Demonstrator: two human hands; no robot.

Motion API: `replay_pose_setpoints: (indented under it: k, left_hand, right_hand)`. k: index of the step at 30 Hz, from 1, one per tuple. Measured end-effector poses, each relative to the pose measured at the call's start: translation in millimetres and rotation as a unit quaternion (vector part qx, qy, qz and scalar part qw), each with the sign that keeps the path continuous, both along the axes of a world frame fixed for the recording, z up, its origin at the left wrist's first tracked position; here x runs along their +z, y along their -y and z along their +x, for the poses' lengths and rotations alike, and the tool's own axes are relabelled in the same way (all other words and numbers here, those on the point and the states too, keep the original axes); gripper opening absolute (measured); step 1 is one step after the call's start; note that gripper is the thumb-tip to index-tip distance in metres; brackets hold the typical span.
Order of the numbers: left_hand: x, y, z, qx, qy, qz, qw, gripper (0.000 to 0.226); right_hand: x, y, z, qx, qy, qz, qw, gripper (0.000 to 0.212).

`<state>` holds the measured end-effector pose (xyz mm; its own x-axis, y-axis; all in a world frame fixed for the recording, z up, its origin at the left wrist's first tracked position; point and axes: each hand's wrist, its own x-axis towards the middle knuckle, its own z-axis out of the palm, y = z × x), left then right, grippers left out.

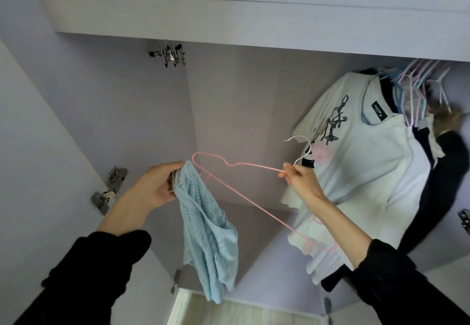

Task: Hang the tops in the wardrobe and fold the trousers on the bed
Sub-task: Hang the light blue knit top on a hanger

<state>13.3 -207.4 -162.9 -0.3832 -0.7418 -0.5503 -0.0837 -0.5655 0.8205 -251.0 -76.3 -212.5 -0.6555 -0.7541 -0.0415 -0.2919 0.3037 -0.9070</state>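
Partly top-covered pink hanger [244, 197]

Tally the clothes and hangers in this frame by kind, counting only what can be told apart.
Tops in hand: 1, the light blue knit top, gripped by the left hand.
Hangers in hand: 1, the pink wire hanger, pinched by the right hand.
Tops clearly hung: 1, the white printed T-shirt.
Dark garments behind it: too overlapped to count.
Spare hangers on the rail: bunched, uncountable.
Total countable: 3.

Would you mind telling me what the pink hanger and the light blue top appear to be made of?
Pink hanger: thin wire, seemingly coated in matte pink, with a bare silvery metal hook. Light blue top: soft, limp openwork knit with an eyelet pattern; the fibre cannot be told.
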Motion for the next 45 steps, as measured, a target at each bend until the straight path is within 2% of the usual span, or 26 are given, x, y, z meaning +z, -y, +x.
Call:
replay_pose_setpoints:
  k: [4, 11, 18, 21, 24, 26, 29, 32, 36, 38, 39, 41, 43, 44, 45]
  left_hand:
    - [-4, -1, 4, -0.017, 0.003, -0.004, 1.000, 0.008]
    - [-2, 2, 1, -0.054, 0.082, -0.147, 0.984, 0.031]
    - [10, -12, -23, -0.144, 0.167, -0.327, 0.919, 0.021]
    - [24, -18, -34, -0.162, 0.156, -0.386, 0.895, 0.023]
    - [41, -27, -42, -0.168, 0.102, -0.406, 0.892, 0.026]
    - [49, -30, -46, -0.176, 0.074, -0.422, 0.886, 0.027]
    - [50, -30, -47, -0.191, 0.108, -0.467, 0.857, 0.018]
    - [39, -27, -48, -0.221, 0.209, -0.561, 0.770, 0.005]
    - [34, -32, -57, -0.237, 0.254, -0.653, 0.673, 0.022]
    - [36, -29, -58, -0.227, 0.265, -0.691, 0.633, 0.024]
    - [37, -27, -57, -0.232, 0.268, -0.706, 0.613, 0.021]
    - [36, -23, -55, -0.259, 0.276, -0.716, 0.586, 0.017]
    - [34, -22, -52, -0.275, 0.276, -0.713, 0.583, 0.016]
    - [32, -23, -51, -0.279, 0.271, -0.713, 0.584, 0.015]
    - [31, -24, -50, -0.283, 0.265, -0.711, 0.586, 0.014]
  right_hand:
    - [1, -18, -13, -0.006, -0.040, -0.002, 0.999, 0.037]
    - [10, -31, -8, 0.019, -0.081, -0.010, 0.996, 0.032]
    - [27, -7, 28, 0.069, -0.179, -0.042, 0.981, 0.031]
    - [29, 4, 45, 0.075, -0.232, -0.056, 0.968, 0.031]
    - [27, 10, 62, 0.102, -0.307, -0.062, 0.944, 0.031]
    - [26, 13, 69, 0.116, -0.312, -0.064, 0.941, 0.030]
    - [31, 14, 69, 0.083, -0.205, -0.090, 0.971, 0.036]
    - [39, 17, 67, 0.061, -0.144, -0.133, 0.979, 0.046]
    - [48, 16, 64, 0.057, -0.119, -0.149, 0.980, 0.051]
    - [50, 10, 60, 0.098, -0.094, -0.130, 0.982, 0.047]
    - [51, 8, 58, 0.132, -0.058, -0.120, 0.982, 0.040]
    - [52, 6, 50, 0.203, 0.078, -0.103, 0.971, 0.029]
    - [53, 4, 34, 0.248, 0.255, -0.069, 0.932, 0.037]
    - [52, 4, 27, 0.262, 0.310, -0.032, 0.913, 0.042]
    - [51, 4, 19, 0.278, 0.326, 0.022, 0.903, 0.043]
